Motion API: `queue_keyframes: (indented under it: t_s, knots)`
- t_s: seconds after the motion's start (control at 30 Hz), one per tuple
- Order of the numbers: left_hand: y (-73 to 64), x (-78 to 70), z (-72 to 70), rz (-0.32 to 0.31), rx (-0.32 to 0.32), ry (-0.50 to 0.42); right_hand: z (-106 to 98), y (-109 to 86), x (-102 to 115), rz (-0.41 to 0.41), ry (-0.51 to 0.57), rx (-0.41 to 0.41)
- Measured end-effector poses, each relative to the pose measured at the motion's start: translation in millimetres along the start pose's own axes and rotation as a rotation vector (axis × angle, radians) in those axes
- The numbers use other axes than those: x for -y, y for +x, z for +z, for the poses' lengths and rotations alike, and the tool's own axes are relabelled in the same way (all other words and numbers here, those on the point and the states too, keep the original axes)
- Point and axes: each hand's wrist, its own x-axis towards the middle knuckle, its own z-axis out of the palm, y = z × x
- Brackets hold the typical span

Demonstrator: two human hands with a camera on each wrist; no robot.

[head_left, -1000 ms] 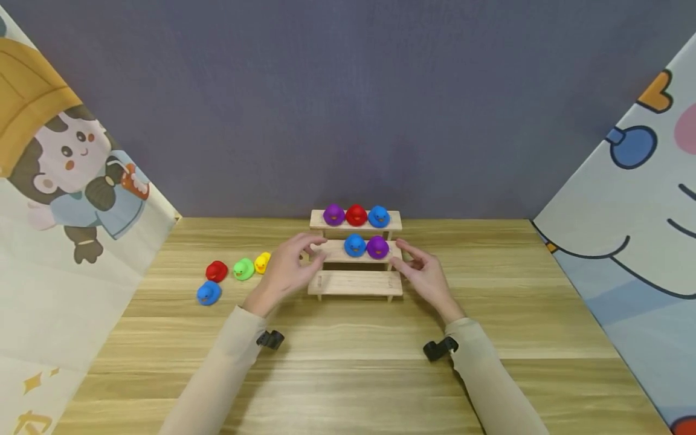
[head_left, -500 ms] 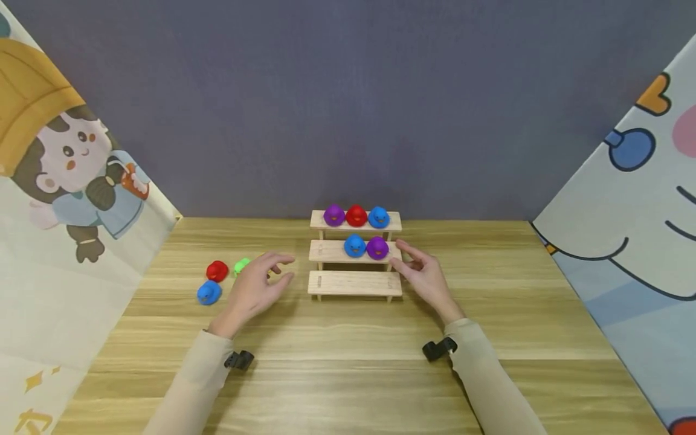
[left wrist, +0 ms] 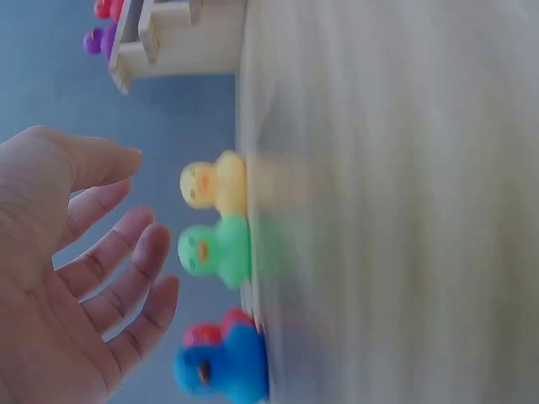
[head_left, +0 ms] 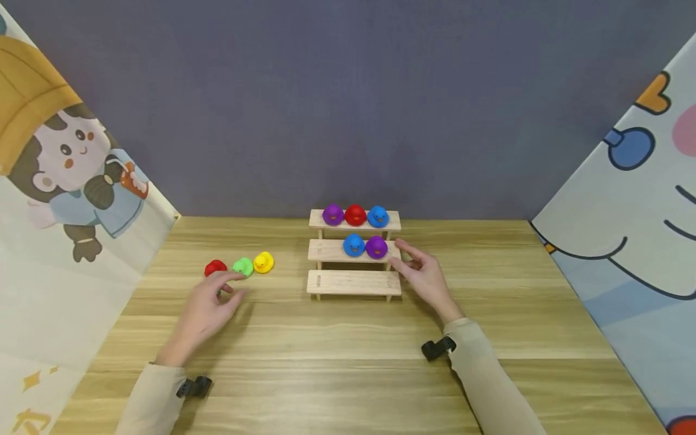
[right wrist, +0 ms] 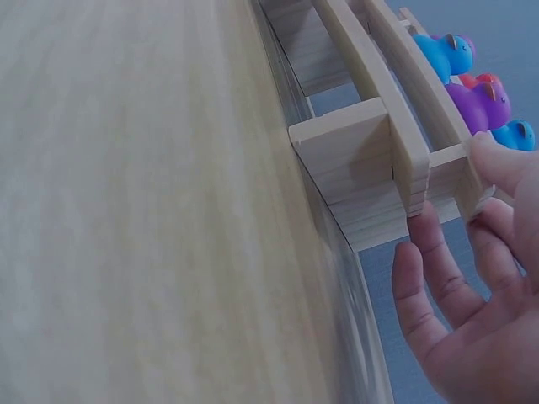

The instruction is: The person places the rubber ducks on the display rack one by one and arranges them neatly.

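My left hand (head_left: 203, 308) hovers with loosely bent fingers over the left part of the table, holding nothing. Below it, a blue rubber duck (left wrist: 240, 362) shows in the left wrist view; the hand hides it in the head view. Close by are a red duck (head_left: 214, 266), a green duck (head_left: 241, 266) and a yellow duck (head_left: 264, 262). With thumb and finger at opposite edges, my right hand (head_left: 426, 278) grips the right end of the middle step of a three-step wooden stand (head_left: 353, 283). That step bears a blue duck (head_left: 354, 245) and a purple duck (head_left: 377, 247).
On the stand's top step sit another purple duck (head_left: 333, 214), another red duck (head_left: 356, 214) and another blue duck (head_left: 378, 216). Wood-grain table (head_left: 326, 374) surrounds the stand. A grey-blue partition (head_left: 348, 109) rises behind, with printed cartoon panels at both sides.
My left hand has moved left and toward me, away from the stand, past the yellow and green ducks to the blue one. My right hand stays in place, and the ducks have not moved.
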Motion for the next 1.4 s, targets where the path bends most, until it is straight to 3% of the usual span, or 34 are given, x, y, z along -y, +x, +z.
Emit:
queue_keyframes:
  t_s: [0.27, 0.43, 0.57, 0.83, 1.13, 1.4]
  knots:
    - [-20.7, 30.8, -26.0, -0.074, -0.05, 0.007, 2, -2.0, 9, 0.028, 0.015, 0.017]
    - [-25.9, 39.6, -37.1, -0.124, -0.037, 0.008, 0, -11.2, 29, 0.029, 0.015, 0.014]
    - [-25.8, 45.0, -42.9, -0.13, -0.04, 0.014, -1, -13.8, 33, 0.026, 0.01, 0.01]
    - [-25.4, 59.9, -48.4, -0.167, 0.064, 0.084, 0, -9.5, 26, 0.02, -0.009, 0.013]
    - [-24.4, 61.9, -51.4, -0.174, 0.113, 0.106, 1, 0.5, -1, 0.002, -0.005, 0.002]
    - [-22.9, 59.5, -54.8, -0.122, 0.178, 0.163, -1, -0.8, -1, -0.032, 0.004, -0.004]
